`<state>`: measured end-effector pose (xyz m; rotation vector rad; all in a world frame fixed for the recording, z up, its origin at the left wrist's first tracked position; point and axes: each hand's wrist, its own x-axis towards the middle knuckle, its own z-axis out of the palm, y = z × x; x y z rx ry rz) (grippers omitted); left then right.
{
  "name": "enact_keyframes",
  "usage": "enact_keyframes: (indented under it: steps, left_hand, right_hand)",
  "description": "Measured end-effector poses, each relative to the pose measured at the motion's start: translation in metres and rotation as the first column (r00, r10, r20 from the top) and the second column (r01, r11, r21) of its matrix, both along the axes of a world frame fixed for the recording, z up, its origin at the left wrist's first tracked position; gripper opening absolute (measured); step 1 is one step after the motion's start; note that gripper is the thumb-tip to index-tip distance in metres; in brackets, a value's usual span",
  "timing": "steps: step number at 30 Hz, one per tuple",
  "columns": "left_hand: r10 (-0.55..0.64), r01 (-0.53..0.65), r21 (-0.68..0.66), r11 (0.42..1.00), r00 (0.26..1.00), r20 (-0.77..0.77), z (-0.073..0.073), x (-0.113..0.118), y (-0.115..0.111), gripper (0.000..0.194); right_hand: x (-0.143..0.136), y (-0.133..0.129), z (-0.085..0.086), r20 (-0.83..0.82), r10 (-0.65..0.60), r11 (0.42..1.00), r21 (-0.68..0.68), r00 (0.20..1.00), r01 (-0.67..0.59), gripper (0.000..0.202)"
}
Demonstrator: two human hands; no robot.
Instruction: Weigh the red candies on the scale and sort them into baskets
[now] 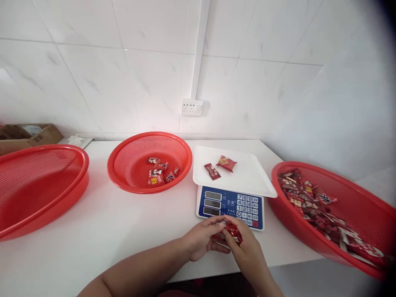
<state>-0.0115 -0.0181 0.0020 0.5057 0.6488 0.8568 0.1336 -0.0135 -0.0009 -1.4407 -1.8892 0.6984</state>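
Observation:
Both my left hand [206,239] and my right hand [243,243] are closed around red-wrapped candies [232,233], held together low in front of the scale. Fingers hide part of the wrappers, so how many there are I cannot tell. Just beyond my hands is a blue and white digital scale [230,202] with number keys and small displays. On its white tray [244,177] lie a dark red candy bar [212,171] and a red square candy packet [227,163], a little apart from each other.
A red mesh basket [116,177] with several candies stands left of the scale. To the right, another red basket [312,165] holds a heap of candies. A third red basket [74,194] is at far left, before a cardboard box [46,136]. A socket [192,107] is on the tiled wall.

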Motion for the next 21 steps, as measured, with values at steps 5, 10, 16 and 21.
enact_keyframes:
  steps: [5,10,16,21]
  left_hand:
    - [-0.017,0.016,-0.008,1.0,0.994,-0.107,0.01,-0.009,-0.009,0.039]
    - [-0.023,0.024,0.0,1.0,0.993,-0.113,0.011,-0.015,-0.022,0.044]
    - [-0.137,0.137,-0.009,0.991,0.988,-0.076,0.016,-0.004,-0.023,0.056]
    - [-0.102,0.105,0.008,0.994,0.984,-0.144,0.016,0.006,-0.013,0.044]
  right_hand:
    - [-0.004,-0.005,-0.005,0.065,0.077,0.995,0.062,0.995,-0.081,0.033]
    - [-0.009,-0.015,-0.009,-0.016,0.125,0.991,0.045,0.992,-0.124,0.037]
    - [0.005,-0.021,-0.008,-0.104,0.14,0.99,0.044,0.985,-0.136,0.041]
    - [0.016,-0.02,0.001,-0.093,0.158,0.987,0.005,0.983,-0.158,0.044]
